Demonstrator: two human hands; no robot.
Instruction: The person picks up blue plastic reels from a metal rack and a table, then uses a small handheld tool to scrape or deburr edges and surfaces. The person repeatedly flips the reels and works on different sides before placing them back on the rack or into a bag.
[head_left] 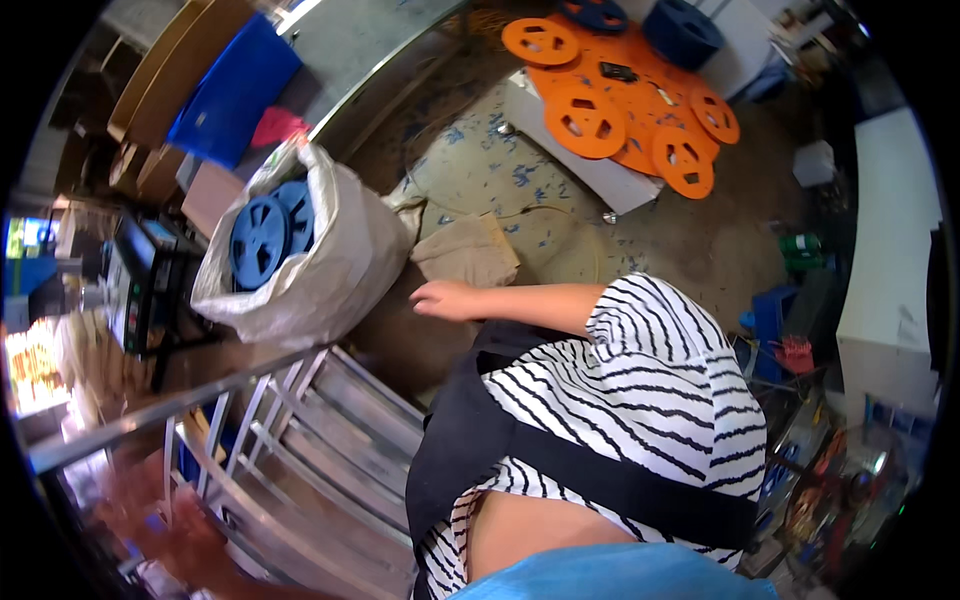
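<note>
My right hand (447, 300) reaches leftward across the middle of the head view. Its fingers are stretched out loosely and nothing shows in them. It hovers in front of a piece of brown cardboard (468, 250), which lies on the floor. At the lower left, my left hand (185, 540) is smeared by motion beside a metal frame (300, 430) with several bars. Its fingers cannot be made out, and whether it touches the frame is unclear. Beyond the frame stands a white woven sack (345, 250) with blue plastic reel flanges (260, 240) in it.
A low cart (590, 165) at the far right carries orange reel flanges (585, 120) and a dark blue reel (682, 35). Blue scraps litter the floor. A blue bin (235, 85) stands at the far left, and a fan (860, 480) at the right edge.
</note>
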